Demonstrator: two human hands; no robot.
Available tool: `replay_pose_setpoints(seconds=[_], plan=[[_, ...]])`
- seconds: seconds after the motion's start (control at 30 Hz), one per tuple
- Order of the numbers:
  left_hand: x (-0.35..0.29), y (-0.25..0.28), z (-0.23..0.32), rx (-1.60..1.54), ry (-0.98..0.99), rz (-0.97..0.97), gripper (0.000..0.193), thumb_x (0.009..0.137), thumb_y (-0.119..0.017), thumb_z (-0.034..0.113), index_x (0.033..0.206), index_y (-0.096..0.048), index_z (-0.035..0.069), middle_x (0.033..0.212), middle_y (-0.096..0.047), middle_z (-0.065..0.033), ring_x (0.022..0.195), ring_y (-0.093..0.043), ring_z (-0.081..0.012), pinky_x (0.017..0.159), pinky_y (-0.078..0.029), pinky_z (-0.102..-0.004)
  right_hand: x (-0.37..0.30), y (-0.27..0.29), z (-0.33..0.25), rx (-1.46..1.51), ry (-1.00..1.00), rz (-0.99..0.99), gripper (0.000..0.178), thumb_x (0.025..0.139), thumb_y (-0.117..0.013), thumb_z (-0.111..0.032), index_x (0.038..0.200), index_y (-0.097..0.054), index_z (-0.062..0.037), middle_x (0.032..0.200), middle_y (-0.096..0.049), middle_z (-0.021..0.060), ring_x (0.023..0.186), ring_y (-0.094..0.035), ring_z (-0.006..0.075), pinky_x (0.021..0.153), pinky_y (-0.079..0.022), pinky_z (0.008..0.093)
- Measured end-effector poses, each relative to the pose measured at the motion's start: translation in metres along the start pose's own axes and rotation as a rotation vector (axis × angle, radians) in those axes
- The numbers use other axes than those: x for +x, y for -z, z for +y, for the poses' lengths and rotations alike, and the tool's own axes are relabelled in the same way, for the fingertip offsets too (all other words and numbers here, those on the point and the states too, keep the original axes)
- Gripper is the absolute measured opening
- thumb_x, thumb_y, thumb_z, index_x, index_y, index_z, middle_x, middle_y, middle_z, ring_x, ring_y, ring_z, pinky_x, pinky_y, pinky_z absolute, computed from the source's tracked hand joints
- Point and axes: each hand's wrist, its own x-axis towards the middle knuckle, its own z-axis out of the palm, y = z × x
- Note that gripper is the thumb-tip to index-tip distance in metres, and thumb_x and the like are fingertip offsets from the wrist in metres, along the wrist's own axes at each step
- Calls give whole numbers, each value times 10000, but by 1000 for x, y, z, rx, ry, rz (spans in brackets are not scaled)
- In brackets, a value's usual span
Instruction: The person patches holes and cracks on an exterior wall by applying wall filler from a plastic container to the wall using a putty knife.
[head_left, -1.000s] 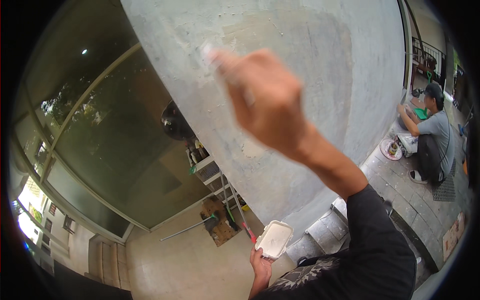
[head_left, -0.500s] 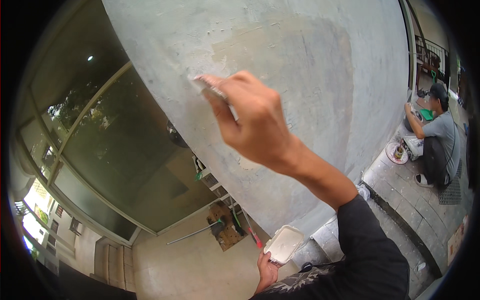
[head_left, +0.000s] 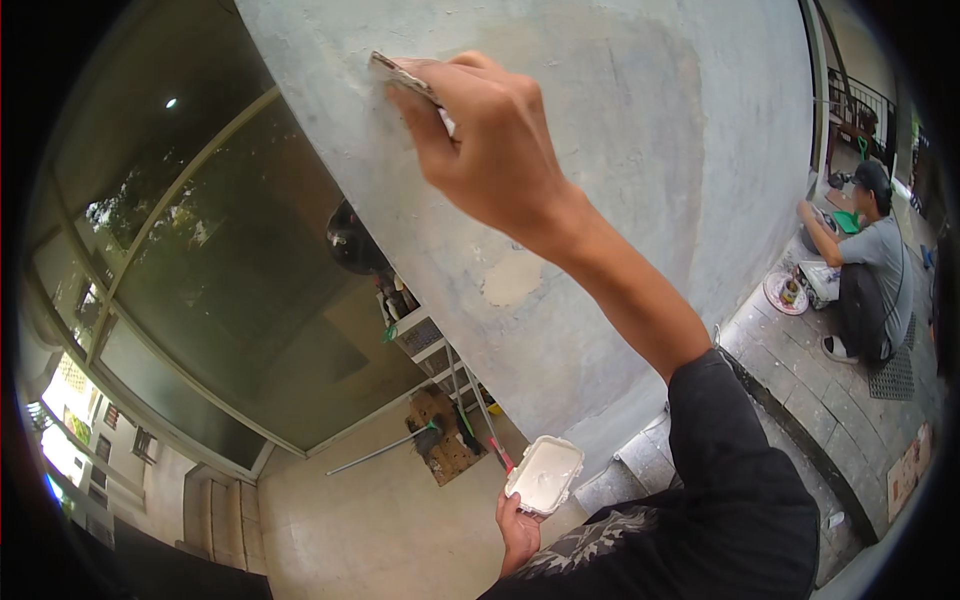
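My right hand (head_left: 485, 145) is raised against a grey-white plastered wall (head_left: 625, 190). Its fingers are closed around a thin, flat scraper (head_left: 404, 76), whose edge lies on or very close to the wall's upper left part. Most of that tool is hidden by the fingers. Low in the middle, my left hand (head_left: 517, 530) grips a small white plastic tub (head_left: 553, 441) by its near side. White paste (head_left: 547, 478) lies inside the tub. A pale beige patch (head_left: 511, 278) shows on the wall below my right forearm.
Glass panels (head_left: 230, 280) stand left of the wall. A long-handled brush (head_left: 385, 447) and a stained board (head_left: 440, 462) lie on the floor by a rack (head_left: 422, 340). At right, another person (head_left: 875, 265) crouches near a round tray (head_left: 785, 293) on the paving.
My right hand has moved up along the wall with the scraper. The tub in my left hand appears slightly further left and higher, as the whole view has shifted a little.
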Motion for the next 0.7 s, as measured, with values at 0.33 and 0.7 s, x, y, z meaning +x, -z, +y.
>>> replay_pose_setpoints(seconds=[0.33, 0.7], plan=[[1, -3, -9, -51, -97, 23, 542, 883, -547, 237, 1370, -420, 33, 1292, -556, -172, 1137, -605, -355, 830, -567, -550, 23, 127, 76, -748, -388, -39, 240, 949, -617, -179, 832, -679, 21, 672, -678, 150, 549, -647, 220, 521, -469, 326], [8, -38, -21, 45, 32, -59, 521, 901, -530, 226, 1373, -413, 37, 1304, -544, -173, 1156, -592, -358, 844, -568, -546, -24, 66, -1, 119, -282, -193, 135, 828, -672, -2, 953, -672, 50, 764, -661, 190, 620, -623, 276, 534, -479, 339]])
